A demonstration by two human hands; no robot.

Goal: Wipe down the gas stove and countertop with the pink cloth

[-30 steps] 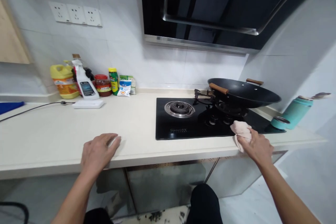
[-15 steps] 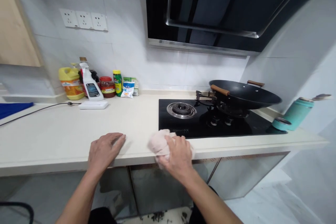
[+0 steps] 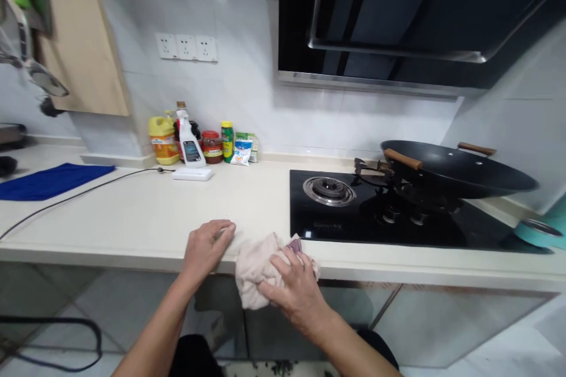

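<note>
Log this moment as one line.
right hand: gripping pale cloth at counter front edge | left hand: on counter, nothing held | wok: over right side of cooktop

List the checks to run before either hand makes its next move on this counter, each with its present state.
1. Cloth under the right hand: ok.
2. Cloth wholly on the counter: not ok; part of it hangs over the front edge.
3. Left hand free: ok; nothing seen in it.
4. Wok clear of both hands: ok; it sits on the right side of the stove.
5. No flame under the wok: cannot tell; that spot is hidden.
6. Spray bottle upright: ok.
</note>
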